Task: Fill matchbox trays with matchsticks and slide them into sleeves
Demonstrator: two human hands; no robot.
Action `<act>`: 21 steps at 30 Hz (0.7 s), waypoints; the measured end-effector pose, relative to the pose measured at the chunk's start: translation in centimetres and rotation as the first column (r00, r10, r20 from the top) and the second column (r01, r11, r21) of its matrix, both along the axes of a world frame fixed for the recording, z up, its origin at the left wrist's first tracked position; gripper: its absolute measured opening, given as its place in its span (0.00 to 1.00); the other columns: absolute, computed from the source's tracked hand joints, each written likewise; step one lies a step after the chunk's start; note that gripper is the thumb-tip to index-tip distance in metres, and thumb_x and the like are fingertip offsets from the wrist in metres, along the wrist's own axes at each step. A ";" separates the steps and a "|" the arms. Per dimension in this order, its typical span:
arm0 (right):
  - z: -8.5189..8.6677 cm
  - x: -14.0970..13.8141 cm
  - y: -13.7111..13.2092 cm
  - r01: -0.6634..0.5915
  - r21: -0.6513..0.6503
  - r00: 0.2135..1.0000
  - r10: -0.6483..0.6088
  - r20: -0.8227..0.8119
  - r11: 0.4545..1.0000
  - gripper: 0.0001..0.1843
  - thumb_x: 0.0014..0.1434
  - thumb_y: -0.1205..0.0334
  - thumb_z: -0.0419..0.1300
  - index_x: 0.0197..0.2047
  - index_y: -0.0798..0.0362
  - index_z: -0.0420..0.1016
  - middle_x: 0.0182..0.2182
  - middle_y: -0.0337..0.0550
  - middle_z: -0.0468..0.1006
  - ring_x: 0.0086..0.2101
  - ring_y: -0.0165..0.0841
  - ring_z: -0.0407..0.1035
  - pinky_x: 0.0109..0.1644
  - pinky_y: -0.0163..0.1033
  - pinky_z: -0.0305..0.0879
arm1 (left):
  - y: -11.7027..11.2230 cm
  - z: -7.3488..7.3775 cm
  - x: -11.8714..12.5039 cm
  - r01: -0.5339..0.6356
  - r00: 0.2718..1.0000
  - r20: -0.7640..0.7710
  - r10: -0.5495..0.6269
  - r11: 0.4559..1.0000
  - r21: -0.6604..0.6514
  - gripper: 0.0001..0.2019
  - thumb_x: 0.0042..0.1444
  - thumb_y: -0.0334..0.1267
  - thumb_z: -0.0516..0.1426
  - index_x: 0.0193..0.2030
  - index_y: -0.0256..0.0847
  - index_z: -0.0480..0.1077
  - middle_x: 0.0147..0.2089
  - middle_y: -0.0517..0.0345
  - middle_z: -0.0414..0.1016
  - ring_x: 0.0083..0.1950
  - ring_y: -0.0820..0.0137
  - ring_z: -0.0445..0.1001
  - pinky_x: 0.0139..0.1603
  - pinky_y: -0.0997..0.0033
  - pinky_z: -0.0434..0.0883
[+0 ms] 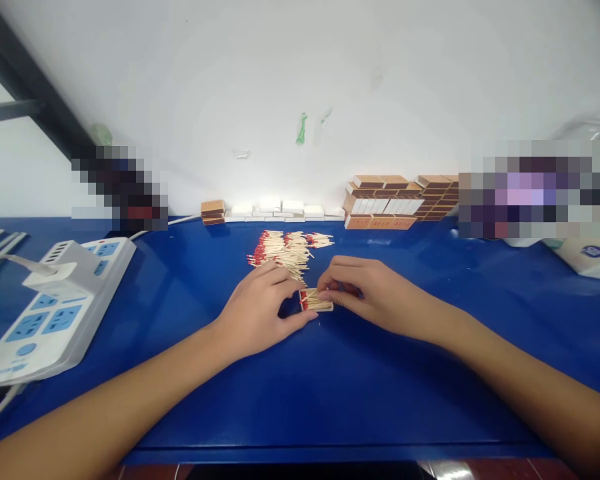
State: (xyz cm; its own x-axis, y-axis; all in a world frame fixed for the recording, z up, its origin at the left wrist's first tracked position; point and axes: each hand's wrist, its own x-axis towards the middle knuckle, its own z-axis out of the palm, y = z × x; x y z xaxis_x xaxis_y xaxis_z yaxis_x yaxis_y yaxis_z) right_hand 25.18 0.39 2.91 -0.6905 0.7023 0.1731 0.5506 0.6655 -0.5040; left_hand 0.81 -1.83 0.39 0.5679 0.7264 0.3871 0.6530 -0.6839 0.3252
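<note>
A small white matchbox tray point(331, 308) lies on the blue table, with red-tipped matches point(310, 299) inside it. The thumb and index finger of my left hand point(260, 307) close around the tray's left end, one at the far edge and one at the near edge. From the right, my right hand point(363, 290) reaches in, its fingertips pinched on the matches in the tray. Just behind my left hand is a loose pile of matches point(285, 250), most with their red heads to the left. My right fingers partly hide the tray's right end.
Along the wall stand a row of white trays point(270, 210), a short stack of brown matchboxes point(213, 212) and a taller stack of matchboxes point(380, 221). A white power strip point(70, 313) with a plugged-in adapter lies at left. A pale packet point(587, 250) sits at right.
</note>
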 end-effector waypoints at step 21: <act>-0.7 -0.6 -0.6 -0.015 0.168 0.992 -0.007 0.128 0.986 0.08 0.74 0.60 0.55 0.44 0.53 0.74 0.42 0.46 0.74 0.33 0.32 0.70 0.36 0.38 0.64 | 0.2 -0.2 0.0 0.000 1.000 0.010 0.000 1.000 0.000 0.16 0.63 0.49 0.65 0.49 0.40 0.79 0.42 0.52 0.79 0.47 0.59 0.76 0.52 0.56 0.74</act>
State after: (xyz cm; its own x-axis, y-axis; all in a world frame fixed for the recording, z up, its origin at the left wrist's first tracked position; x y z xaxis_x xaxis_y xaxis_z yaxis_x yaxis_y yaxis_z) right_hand 24.59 -0.21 2.23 -0.7175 0.6676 0.1987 0.6001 0.7373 -0.3103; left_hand 0.85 -1.63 0.18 0.5637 0.7265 0.3929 0.6500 -0.6837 0.3316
